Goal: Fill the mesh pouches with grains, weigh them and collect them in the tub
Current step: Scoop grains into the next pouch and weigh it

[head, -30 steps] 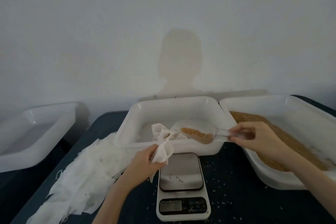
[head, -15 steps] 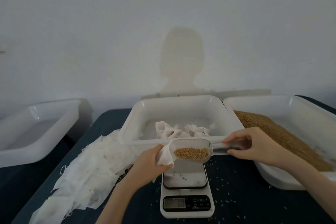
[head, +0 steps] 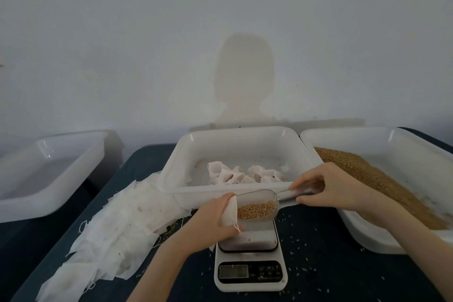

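Head view: a white mesh pouch (head: 230, 212) is gripped in the left hand (head: 215, 218), with the fingers curled round it, above the platform of a white kitchen scale (head: 250, 265). A clear plastic scoop (head: 257, 206) is held by its handle in the right hand (head: 326, 185), thumb and fingers closed on it. The scoop's open end is set against the mouth of the pouch, and a small heap of brown grains (head: 256, 211) is seen lying inside the scoop. The scale's display is too blurred to be read.

Behind the hands a white tub (head: 245, 135) is placed in the middle of the dark blue table (head: 331, 265), with several filled pouches (head: 242, 175) lying in it. Just to its right, a second white tub (head: 402, 135) is partly filled with grains. A pile of flat unfilled pouches (head: 115, 230) is spread over the table to the left of the scale. Further left, off the table, a third tub (head: 56, 169) is seen. Loose grains are scattered on the table around the scale.
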